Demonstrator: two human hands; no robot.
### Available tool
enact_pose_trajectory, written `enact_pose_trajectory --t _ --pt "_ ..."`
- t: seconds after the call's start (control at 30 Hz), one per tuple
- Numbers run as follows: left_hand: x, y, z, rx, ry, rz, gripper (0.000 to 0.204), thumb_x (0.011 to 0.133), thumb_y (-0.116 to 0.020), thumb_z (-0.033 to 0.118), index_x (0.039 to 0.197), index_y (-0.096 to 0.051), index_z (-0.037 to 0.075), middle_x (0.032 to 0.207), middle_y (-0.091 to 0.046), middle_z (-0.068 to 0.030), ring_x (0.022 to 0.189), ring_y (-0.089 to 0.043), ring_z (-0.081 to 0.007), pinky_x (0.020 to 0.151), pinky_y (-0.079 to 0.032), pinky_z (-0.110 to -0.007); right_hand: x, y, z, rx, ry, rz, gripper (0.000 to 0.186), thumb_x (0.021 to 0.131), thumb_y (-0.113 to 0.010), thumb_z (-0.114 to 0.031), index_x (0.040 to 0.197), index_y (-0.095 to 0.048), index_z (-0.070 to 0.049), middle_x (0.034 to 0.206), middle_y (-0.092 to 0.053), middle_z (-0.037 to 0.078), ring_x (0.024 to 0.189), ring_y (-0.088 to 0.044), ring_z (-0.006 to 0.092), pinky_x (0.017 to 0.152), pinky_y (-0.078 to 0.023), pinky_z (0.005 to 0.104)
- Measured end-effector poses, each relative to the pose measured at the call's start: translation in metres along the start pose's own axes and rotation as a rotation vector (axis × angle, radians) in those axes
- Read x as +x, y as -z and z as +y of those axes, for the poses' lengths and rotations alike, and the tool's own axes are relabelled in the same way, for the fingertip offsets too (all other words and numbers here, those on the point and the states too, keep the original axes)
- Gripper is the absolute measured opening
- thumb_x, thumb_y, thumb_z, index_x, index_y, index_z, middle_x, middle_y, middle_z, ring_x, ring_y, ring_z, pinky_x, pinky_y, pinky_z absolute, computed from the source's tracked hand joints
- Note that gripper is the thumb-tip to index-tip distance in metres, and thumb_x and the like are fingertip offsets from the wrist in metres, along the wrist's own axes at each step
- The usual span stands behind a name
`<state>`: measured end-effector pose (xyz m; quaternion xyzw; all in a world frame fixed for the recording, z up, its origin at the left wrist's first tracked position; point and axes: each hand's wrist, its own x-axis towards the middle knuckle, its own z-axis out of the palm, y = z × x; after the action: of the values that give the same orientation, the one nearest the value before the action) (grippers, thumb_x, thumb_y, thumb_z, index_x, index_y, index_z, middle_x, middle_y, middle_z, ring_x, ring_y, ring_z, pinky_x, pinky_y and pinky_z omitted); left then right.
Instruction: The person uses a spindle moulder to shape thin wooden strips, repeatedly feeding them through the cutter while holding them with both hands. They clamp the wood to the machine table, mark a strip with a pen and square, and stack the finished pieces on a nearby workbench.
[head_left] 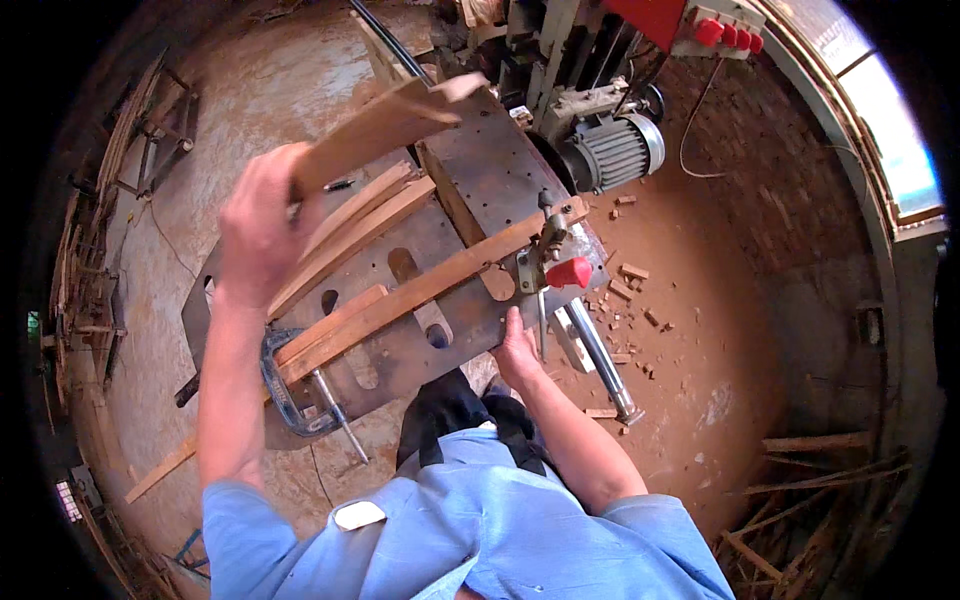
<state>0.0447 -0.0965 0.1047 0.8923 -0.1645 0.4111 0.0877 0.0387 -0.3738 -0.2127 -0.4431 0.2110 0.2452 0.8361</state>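
My left hand (262, 225), slightly blurred, is closed around one end of a short wooden board (375, 135), raised above the far left of the steel machine table (405, 375). My right hand (518, 352) grips the table's near edge, thumb on top, the other fingers mostly hidden below. Just beyond it stands a toggle clamp with a red handle (568, 272). A long wooden strip (430, 285) lies across the table, running under that clamp. A blue G-clamp (290, 385) sits at the strip's left end. Two loose wooden pieces (350, 225) rest beneath the raised board.
A grey electric motor (620, 152) stands beyond the table, with a switch box with red buttons (722, 35) above. Wood offcuts (630, 280) and sawdust cover the floor at right. A metal bar (605, 365) projects from the table's right side. Timber (800, 510) is heaped lower right.
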Motion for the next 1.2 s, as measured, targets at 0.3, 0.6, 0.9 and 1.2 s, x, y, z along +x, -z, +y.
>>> enact_pose_trajectory --t 0.3,0.6,0.9,1.2 --pt "-0.013 -0.143 0.122 -0.081 0.073 -0.335 0.039 0.085 -0.064 0.031 0.116 -0.056 0.009 0.085 -0.06 -0.0099 0.086 -0.061 -0.0264 0.065 -0.056 -0.037 -0.048 0.051 0.005 0.008 -0.089 0.03 0.064 0.098 -0.042 -0.055 0.136 -0.043 -0.003 0.136 -0.05 0.011 0.127 -0.046 0.0275 0.107 -0.037 0.0426" --pt "-0.045 -0.227 0.153 -0.381 0.378 -0.452 0.036 0.088 -0.062 0.028 0.112 -0.058 0.001 0.093 -0.065 -0.0198 0.095 -0.063 -0.0345 0.075 -0.057 -0.044 -0.072 0.034 -0.007 -0.046 -0.069 0.169 0.064 0.099 -0.041 -0.051 0.141 -0.034 -0.004 0.143 -0.042 0.009 0.13 -0.043 0.0252 0.11 -0.034 0.0421" --pt "-0.058 -0.242 0.153 -0.407 0.453 -0.632 0.037 0.09 -0.061 0.03 0.107 -0.056 -0.003 0.1 -0.063 -0.0248 0.102 -0.06 -0.0393 0.081 -0.055 -0.047 -0.066 0.042 0.0 0.0 -0.014 0.112 0.067 0.097 -0.044 -0.053 0.141 -0.034 -0.003 0.143 -0.043 0.01 0.129 -0.045 0.0259 0.111 -0.034 0.0437" --pt "-0.065 -0.271 0.133 -0.431 0.463 -0.803 0.026 0.089 -0.053 0.022 0.106 -0.069 0.011 0.102 -0.064 -0.0198 0.096 -0.06 -0.035 0.09 -0.044 -0.047 -0.052 0.069 0.018 -0.231 -0.031 0.215 0.069 0.098 -0.041 -0.055 0.136 -0.041 0.003 0.13 -0.054 0.015 0.116 -0.055 0.0273 0.101 -0.043 0.0382"
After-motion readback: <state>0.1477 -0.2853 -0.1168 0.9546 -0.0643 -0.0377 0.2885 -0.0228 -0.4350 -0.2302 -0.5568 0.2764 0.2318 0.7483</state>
